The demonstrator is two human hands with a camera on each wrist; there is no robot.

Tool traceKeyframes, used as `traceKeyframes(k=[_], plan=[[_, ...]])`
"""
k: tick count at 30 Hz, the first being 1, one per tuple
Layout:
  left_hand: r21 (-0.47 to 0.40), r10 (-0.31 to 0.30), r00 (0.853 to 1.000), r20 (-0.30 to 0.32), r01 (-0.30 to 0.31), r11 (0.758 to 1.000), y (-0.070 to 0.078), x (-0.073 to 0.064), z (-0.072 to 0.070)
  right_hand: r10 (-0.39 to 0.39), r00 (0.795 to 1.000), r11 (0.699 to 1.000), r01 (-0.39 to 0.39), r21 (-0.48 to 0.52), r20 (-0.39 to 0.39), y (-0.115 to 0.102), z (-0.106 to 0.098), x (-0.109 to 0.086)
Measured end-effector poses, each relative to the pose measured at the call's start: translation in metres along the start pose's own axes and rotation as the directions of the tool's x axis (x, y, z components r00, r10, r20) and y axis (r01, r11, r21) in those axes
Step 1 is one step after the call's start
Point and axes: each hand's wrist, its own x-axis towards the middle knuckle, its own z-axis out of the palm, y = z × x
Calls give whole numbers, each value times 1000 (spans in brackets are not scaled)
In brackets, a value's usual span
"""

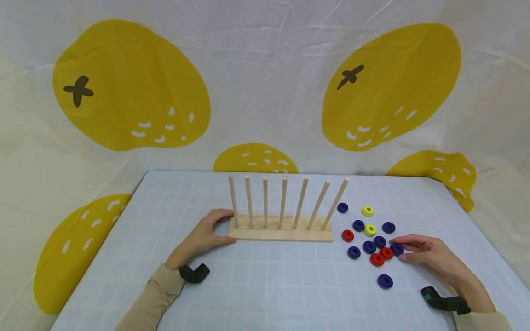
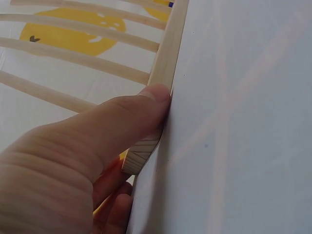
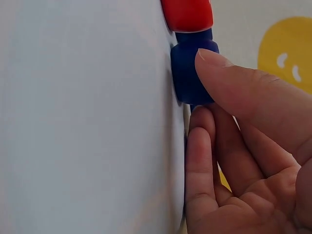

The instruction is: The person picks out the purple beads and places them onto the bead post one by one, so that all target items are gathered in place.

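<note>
A pale wooden rack (image 1: pixel 281 235) with several upright pegs (image 1: pixel 265 202) stands mid-table. My left hand (image 1: pixel 203 235) grips its left end, the thumb (image 2: pixel 146 100) along the front edge and the fingers behind. At the right, my right hand (image 1: pixel 434 258) pinches a dark blue ring (image 1: pixel 396 249) at the edge of a loose group. In the right wrist view the thumb lies on this blue ring (image 3: pixel 187 73), low at the tabletop. A red ring (image 1: pixel 386 253) sits right beside it. The far-side fingertips are partly hidden by the ring.
Several more blue rings (image 1: pixel 369 247), red rings (image 1: pixel 348 235) and yellow rings (image 1: pixel 370 230) lie scattered right of the rack. One blue ring (image 1: pixel 385 281) lies nearer the front. A fruit-patterned cloth (image 1: pixel 265 92) hangs behind the table (image 1: pixel 265 285).
</note>
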Motion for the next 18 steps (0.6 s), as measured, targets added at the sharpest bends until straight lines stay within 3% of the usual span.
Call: traceKeyframes(k=[5, 13, 18], plan=[[-5, 19, 1000, 3, -19, 1000, -4, 0, -1, 6, 1000, 1000, -6, 0, -4, 0, -1, 1], [12, -9, 1000, 15, 9, 1000, -4, -1, -1, 23, 1000, 1000, -23, -3, -18, -2, -1, 1], [11, 3, 1000, 12, -3, 1000, -5, 0, 0, -2, 1000, 1000, 2, -5, -16, -2, -3, 1]])
